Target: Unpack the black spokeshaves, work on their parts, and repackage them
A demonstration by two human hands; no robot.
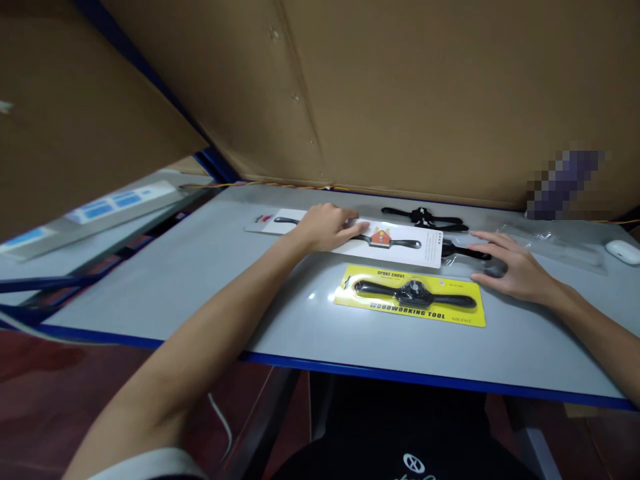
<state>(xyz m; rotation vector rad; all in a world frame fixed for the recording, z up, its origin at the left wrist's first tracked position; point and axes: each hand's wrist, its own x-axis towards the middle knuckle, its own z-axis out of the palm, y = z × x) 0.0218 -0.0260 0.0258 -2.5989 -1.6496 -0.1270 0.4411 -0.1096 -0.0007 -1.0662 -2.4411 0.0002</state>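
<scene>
My left hand (pixel 327 227) is closed on a white backing card (pixel 427 248) printed with a black spokeshave and an orange label, its fingers over the middle. My right hand (pixel 517 267) curls around the end of a clear plastic blister shell, thumb on the near side and fingers on the far side. A black spokeshave (pixel 473 252) lies in that shell, partly hidden behind the card. Nearer to me, a packaged spokeshave on a yellow card (pixel 345 293) lies flat, marked "SPOKE SHAVE WOODWORKING TOOL". Another black spokeshave (pixel 423 217) rests unwrapped behind the white card.
Clear plastic packaging (pixel 555 250) lies right of my right hand, with a white earbud case (pixel 624 252) at the far right. Cardboard panels (pixel 400 100) wall the back of the grey table (pixel 200 287). On the left is a power strip (pixel 95 217); a blurred purple patch (pixel 565 187) stands back right.
</scene>
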